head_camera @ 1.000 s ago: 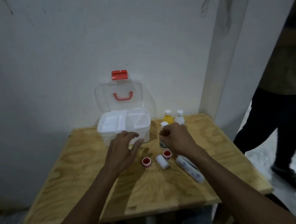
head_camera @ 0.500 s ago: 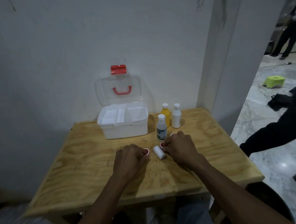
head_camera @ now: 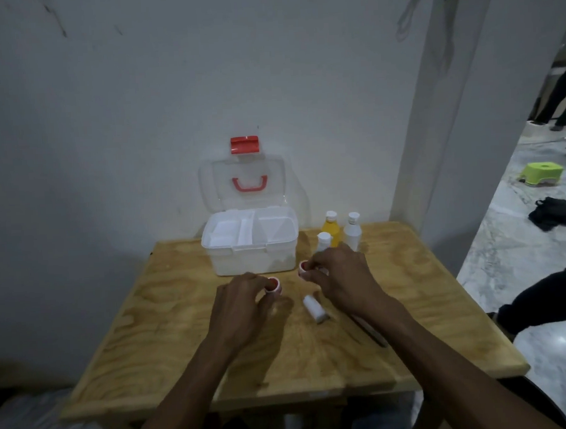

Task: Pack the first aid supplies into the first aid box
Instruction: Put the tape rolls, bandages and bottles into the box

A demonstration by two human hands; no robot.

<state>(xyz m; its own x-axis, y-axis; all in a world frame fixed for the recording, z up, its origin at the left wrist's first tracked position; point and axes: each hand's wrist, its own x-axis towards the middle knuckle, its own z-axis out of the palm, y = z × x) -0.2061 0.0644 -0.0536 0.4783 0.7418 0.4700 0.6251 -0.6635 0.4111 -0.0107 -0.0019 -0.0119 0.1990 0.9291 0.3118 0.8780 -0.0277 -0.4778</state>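
Note:
The white first aid box [head_camera: 249, 260] stands open at the back of the wooden table [head_camera: 169, 325], its clear lid with red handle leaning against the wall. My left hand [head_camera: 239, 310] grips a small red-cored tape roll [head_camera: 273, 285]. My right hand [head_camera: 342, 278] holds another red-cored tape roll [head_camera: 303, 268], lifted slightly in front of the box. A white bandage roll [head_camera: 313, 308] lies between my hands. A yellow bottle [head_camera: 331, 229] and two white bottles [head_camera: 352, 231] stand right of the box. A long tube [head_camera: 368, 331] lies partly hidden under my right forearm.
A white wall and pillar stand behind the table. On the floor to the right are a green stool [head_camera: 541, 173], a dark bag [head_camera: 554, 215] and another person's legs [head_camera: 542, 299]. A second person stands far back right.
Both hands have closed on the two tape rolls and lifted them; my right hand has carried its roll toward the box. The camera view has shifted a little.

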